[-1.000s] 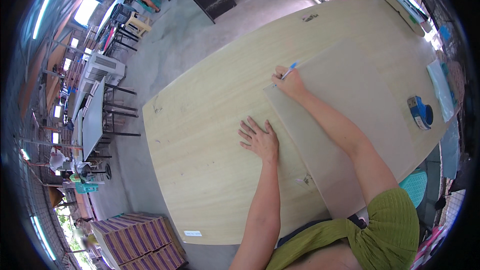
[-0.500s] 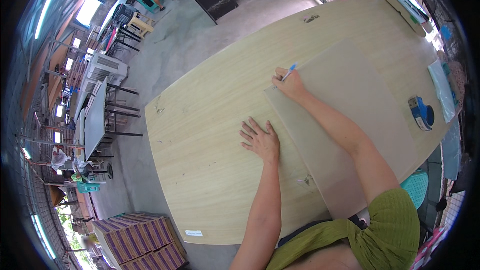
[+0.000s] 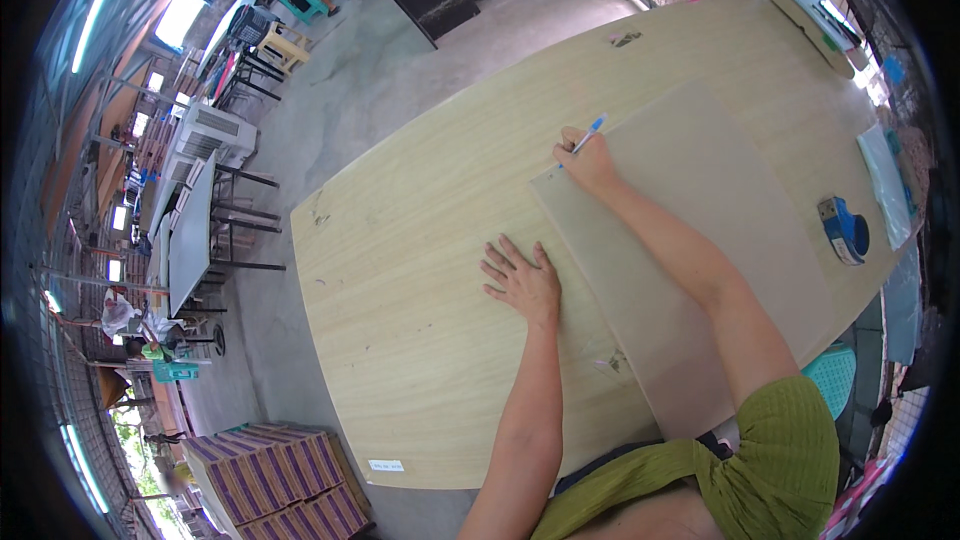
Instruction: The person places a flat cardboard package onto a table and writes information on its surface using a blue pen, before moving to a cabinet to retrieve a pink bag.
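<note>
A blue pen (image 3: 590,131) sits pinched in the right hand (image 3: 588,162), its tip at the far corner of a grey sheet (image 3: 700,240) lying on the wooden table (image 3: 420,270); the fingers hide most of the barrel. The left hand (image 3: 522,282) lies flat and open, holding nothing, at the sheet's left edge. The sheet's near end is hidden behind the person's green sleeve (image 3: 790,460).

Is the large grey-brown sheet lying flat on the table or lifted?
Flat: the large grey-brown sheet lies spread on the pale wooden table, no corner raised.
</note>
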`<state>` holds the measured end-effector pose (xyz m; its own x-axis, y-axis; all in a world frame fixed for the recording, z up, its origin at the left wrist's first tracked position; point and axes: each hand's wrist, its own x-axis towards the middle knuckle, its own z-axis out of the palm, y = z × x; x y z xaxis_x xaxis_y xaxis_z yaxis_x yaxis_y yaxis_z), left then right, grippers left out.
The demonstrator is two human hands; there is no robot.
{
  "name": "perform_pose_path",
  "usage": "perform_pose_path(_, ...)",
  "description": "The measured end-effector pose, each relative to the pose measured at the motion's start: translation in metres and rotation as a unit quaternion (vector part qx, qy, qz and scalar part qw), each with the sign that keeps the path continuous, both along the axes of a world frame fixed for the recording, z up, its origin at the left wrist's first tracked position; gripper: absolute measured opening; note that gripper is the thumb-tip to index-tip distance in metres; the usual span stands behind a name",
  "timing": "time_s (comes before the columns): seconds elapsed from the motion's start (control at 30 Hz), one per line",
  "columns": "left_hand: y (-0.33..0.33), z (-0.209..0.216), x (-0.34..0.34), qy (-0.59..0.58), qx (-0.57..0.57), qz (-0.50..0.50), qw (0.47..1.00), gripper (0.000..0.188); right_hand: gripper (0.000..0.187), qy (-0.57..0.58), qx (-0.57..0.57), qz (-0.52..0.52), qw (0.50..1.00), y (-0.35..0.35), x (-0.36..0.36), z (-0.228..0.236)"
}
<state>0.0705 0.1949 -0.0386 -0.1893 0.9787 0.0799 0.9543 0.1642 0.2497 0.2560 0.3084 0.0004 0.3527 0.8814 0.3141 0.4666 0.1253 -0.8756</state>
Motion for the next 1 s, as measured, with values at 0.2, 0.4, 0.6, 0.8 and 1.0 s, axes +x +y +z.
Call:
perform_pose_path(0.2, 0.000, -0.002, 0.000, 0.004, 0.006, 0.000, 1.000, 0.069, 0.021, -0.028, -0.021, -0.016, 0.999, -0.002, -0.005, 0.001)
perform_pose_path(0.4, 0.000, -0.001, -0.001, 0.002, -0.001, -0.002, 1.000, 0.069, 0.019, -0.032, -0.005, -0.008, 0.999, -0.004, -0.009, 0.004)
perform_pose_path(0.6, 0.000, -0.001, -0.001, 0.001, -0.003, 0.000, 1.000, 0.069, 0.018, -0.025, -0.007, -0.001, 1.000, -0.002, -0.010, 0.001)
perform_pose_path(0.8, 0.001, 0.000, 0.000, 0.002, 0.002, 0.000, 1.000, 0.069, 0.017, -0.046, -0.018, 0.001, 0.999, -0.001, -0.008, -0.002)
perform_pose_path(1.0, 0.000, 0.000, -0.001, 0.005, 0.005, 0.003, 1.000, 0.069, 0.018, -0.020, 0.000, -0.013, 1.000, -0.001, -0.011, -0.002)
